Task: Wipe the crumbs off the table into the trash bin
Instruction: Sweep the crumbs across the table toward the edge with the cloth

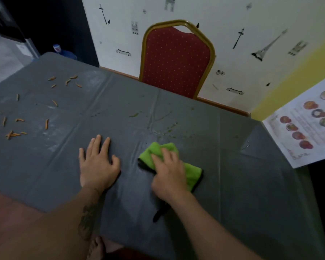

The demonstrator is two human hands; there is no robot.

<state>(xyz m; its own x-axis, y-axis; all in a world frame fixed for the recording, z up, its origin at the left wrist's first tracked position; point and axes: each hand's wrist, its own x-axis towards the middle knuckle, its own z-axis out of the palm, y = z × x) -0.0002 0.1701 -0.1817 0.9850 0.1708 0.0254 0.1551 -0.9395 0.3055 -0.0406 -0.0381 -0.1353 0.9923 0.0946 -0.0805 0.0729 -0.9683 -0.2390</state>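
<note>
A grey cloth-covered table (233, 184) fills the view. My right hand (169, 173) presses flat on a folded green cloth (192, 173) near the table's middle front. My left hand (98, 164) lies flat on the bare tablecloth to the left of the cloth, fingers spread. Several orange crumbs (17, 126) are scattered over the table's left part, well away from both hands. Small green bits and wet smears (158, 124) lie just beyond the cloth. No trash bin is in view.
A red chair with a gold frame (176, 59) stands at the table's far side against the wall. A printed sheet with food pictures (308, 128) hangs at the right. A blue bottle (64, 51) sits beyond the far left corner. My bare foot (97, 248) shows below the table's near edge.
</note>
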